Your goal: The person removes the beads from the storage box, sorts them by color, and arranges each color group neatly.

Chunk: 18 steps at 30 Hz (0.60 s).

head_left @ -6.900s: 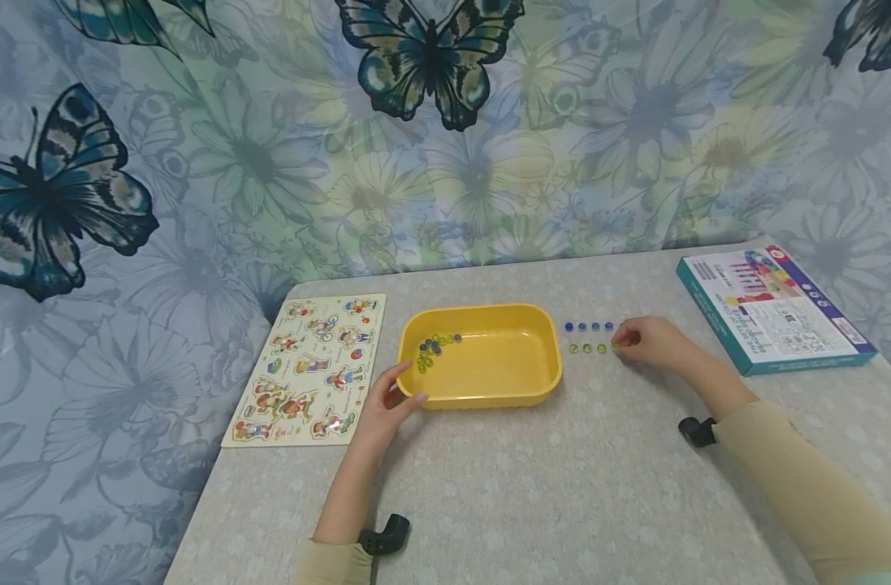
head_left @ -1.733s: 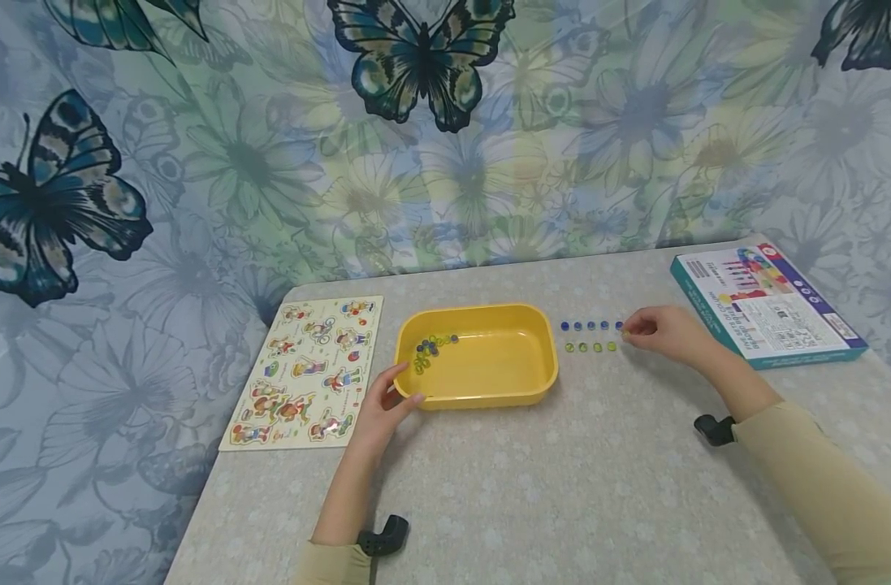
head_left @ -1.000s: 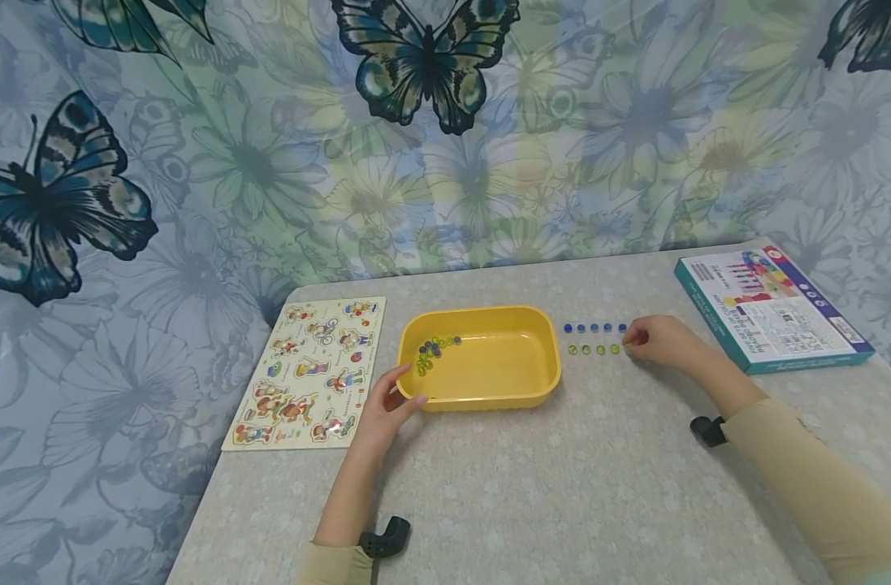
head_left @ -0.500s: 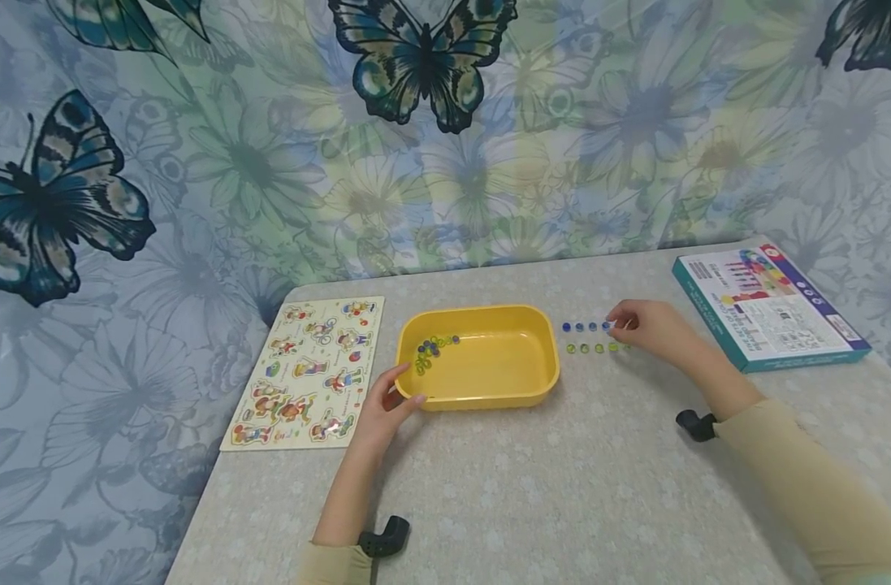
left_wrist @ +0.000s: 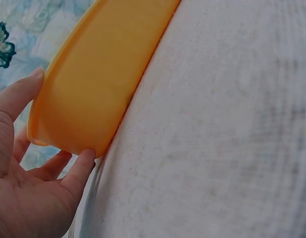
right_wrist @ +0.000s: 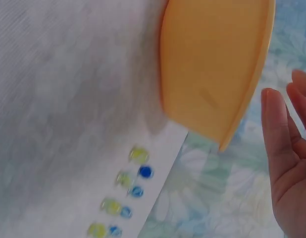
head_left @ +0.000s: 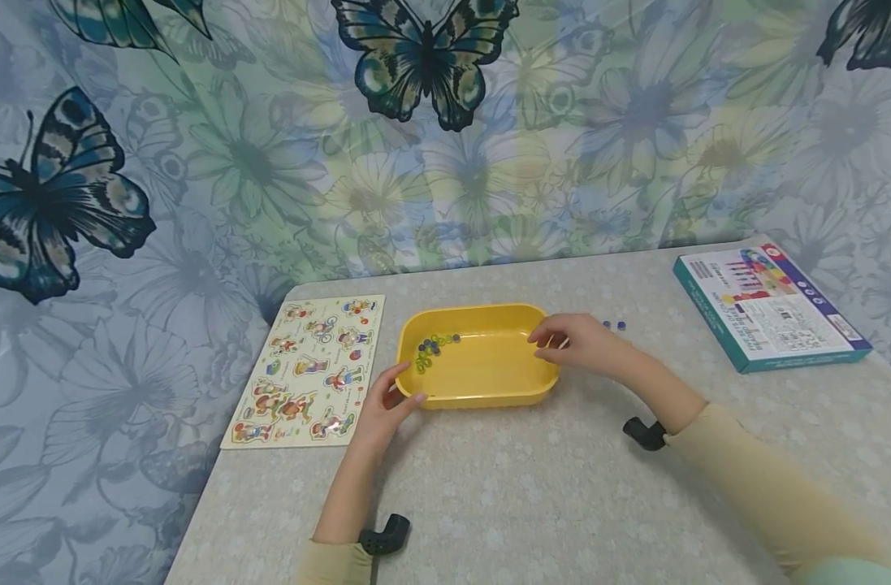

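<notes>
A shallow yellow tray (head_left: 489, 370) stands mid-table, with small blue and yellow-green beads (head_left: 429, 347) gathered at its left end. My left hand (head_left: 375, 418) holds that end; in the left wrist view the thumb is at the rim of the tray (left_wrist: 93, 74) and the fingers touch its end wall. Over the right end hovers my right hand (head_left: 587, 345), fingers loosely bent, nothing between them. To the right, blue beads (head_left: 621, 325) show past the hand, which hides others. The right wrist view has rows of yellow-green beads (right_wrist: 111, 206) and blue beads (right_wrist: 145, 172) side by side.
Left of the tray lies a cream board (head_left: 306, 374) with colourful cartoon figures. A flat teal and white box (head_left: 781, 313) lies at the right back of the table (head_left: 503, 487). Behind rises a wall (head_left: 489, 187) with flowers and butterflies.
At the rows, a blue bead and a yellow-green bead were added at the right ends. My right hand has since moved left from the rows to over the tray. The left hand has stayed put.
</notes>
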Motion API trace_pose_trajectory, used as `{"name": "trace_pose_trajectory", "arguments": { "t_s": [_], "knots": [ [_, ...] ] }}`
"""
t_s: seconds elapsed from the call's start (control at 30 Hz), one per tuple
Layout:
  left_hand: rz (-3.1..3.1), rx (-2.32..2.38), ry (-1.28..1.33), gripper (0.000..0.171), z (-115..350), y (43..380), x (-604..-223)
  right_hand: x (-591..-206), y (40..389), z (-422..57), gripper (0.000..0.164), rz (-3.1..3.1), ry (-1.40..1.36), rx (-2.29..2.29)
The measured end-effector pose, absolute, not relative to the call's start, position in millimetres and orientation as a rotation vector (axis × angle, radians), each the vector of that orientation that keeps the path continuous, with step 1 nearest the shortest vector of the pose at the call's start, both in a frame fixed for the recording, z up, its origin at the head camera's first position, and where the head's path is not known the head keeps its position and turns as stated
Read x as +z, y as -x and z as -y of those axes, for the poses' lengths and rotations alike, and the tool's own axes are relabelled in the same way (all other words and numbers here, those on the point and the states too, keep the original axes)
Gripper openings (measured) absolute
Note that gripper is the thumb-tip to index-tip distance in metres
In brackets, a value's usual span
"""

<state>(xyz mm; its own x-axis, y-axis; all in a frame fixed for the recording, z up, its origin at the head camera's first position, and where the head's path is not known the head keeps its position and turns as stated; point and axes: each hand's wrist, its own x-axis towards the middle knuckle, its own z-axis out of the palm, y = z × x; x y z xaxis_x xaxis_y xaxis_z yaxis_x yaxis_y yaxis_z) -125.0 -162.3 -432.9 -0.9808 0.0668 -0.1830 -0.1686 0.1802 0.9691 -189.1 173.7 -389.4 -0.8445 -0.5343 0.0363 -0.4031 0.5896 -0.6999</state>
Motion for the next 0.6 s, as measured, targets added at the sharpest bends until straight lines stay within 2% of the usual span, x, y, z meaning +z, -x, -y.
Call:
{"name": "trace_pose_trajectory", "arguments": {
  "t_s": [0.4,0.6],
  "knots": [
    [-2.262,1.896,0.116,0.062,162,125,-433,-409,194,-119,0.021,-2.474,0.823,-0.762],
    [-2.253,1.935,0.086,0.063,164,128,-442,-416,197,-101,0.02,-2.412,0.796,-0.783]
  ]
}}
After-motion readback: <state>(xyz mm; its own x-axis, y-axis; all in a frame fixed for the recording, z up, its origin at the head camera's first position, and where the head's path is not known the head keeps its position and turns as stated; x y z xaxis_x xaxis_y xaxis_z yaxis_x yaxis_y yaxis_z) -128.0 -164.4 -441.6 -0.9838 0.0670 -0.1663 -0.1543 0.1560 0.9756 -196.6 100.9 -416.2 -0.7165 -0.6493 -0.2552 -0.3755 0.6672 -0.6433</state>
